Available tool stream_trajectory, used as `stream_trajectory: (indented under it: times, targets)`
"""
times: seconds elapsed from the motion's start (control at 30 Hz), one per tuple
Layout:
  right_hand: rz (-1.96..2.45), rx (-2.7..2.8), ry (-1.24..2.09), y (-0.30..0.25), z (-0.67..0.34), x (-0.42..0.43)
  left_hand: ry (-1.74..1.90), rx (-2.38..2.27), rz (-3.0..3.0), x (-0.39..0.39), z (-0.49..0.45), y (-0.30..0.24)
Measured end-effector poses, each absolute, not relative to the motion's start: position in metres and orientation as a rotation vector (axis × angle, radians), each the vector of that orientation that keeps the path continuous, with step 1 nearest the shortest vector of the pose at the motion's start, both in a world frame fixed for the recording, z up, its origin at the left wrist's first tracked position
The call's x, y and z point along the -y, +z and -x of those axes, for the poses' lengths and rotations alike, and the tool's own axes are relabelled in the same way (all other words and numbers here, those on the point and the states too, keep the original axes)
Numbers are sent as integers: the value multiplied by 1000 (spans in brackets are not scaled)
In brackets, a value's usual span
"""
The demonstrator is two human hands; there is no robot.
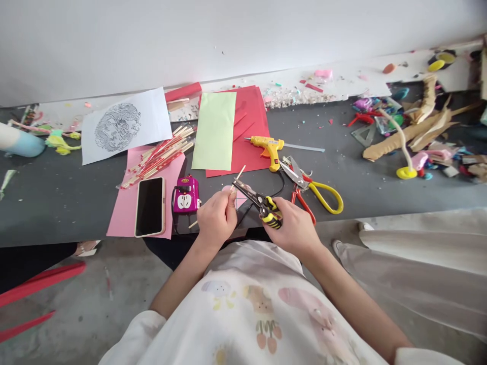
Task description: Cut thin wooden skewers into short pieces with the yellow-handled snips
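My left hand [216, 214] is closed around a thin wooden stick [241, 172], whose tip rises above my fingers; a pale end also shows below the hand. In my right hand [294, 226] are black wire-stripper pliers [257, 199] with yellow-and-black handles. Their jaws meet the stick just above my left thumb; I cannot tell how tightly they grip it. Right of the pliers lie large scissors [326, 196] with yellow handles and a red-handled tool [304, 205]. Behind them is a yellow hot glue gun [268, 148] with a glue stick in its rear.
Wooden sticks [162, 153] lie piled on pink paper [124, 210], beside a phone [150, 207] and a purple power socket [186, 194]. Green paper [215, 131] overlaps red sheets [251, 119]. A dragon print [117, 126] is at left; cardboard scraps [399, 137] clutter the right. People stand nearby.
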State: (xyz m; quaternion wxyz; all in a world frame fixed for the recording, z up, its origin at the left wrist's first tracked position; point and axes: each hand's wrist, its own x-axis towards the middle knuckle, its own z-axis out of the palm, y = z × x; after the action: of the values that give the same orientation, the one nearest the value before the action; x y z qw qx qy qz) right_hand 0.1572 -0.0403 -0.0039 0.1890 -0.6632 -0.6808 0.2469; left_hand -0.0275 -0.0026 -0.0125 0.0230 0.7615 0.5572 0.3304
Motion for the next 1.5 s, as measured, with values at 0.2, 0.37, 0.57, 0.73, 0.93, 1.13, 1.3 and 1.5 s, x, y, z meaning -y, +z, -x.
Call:
stream_trajectory:
  times: [0.2,0.37,0.57,0.73,0.93,1.13,1.3,1.5]
  targets:
    - [1884,1877,887,-9,-158,38,984,-1799,-2244,3,28,-22]
    - [1905,1937,832,-14,-163,39,1091,-1734,-2204,7,25,-24]
    - [1951,1873,681,-14,-160,41,1147,-1743,-2174,9,25,-22]
    - [1899,1968,483,-11,-166,40,1254,-1646,-2216,10,27,-21]
    - [1921,2060,410,-3,-174,34,1322,-1602,-2215,12,25,-20]
    - [1952,2081,476,-2,-177,33,1287,-1578,-2200,13,23,-19]
    - [1961,2095,532,0,-179,35,1251,-1516,-2248,11,29,-20]
    - [1962,2129,597,1,-184,37,1199,-1405,-2373,9,39,-22]
